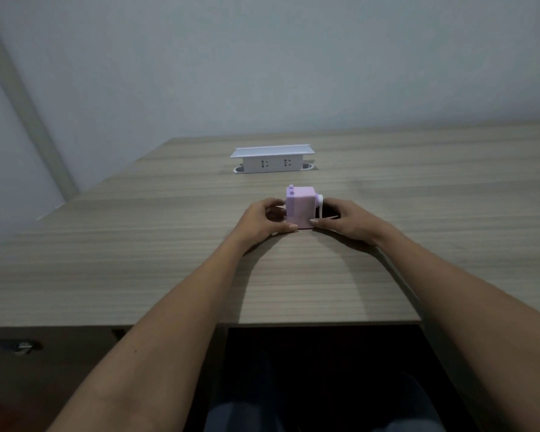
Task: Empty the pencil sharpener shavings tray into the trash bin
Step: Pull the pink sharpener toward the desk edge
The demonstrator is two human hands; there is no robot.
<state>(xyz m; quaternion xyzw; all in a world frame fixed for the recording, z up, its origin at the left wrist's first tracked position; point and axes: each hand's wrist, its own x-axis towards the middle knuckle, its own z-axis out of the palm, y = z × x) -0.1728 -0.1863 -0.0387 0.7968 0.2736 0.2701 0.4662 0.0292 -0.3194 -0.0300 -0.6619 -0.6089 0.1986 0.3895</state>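
Observation:
A small pink pencil sharpener (300, 204) with a white crank on its right side stands upright on the wooden desk (144, 260). My left hand (264, 220) holds its left side, thumb at the lower front corner and fingers curled behind. My right hand (345, 221) touches its right side below the crank, thumb at the lower front edge. The shavings tray cannot be told apart from the body from here. No trash bin is in view.
A white pop-up socket box (272, 160) with an open lid stands on the desk behind the sharpener. The grey wall rises beyond the desk's far edge. Below the near edge are a drawer front with a lock (21, 346) and the dark knee space.

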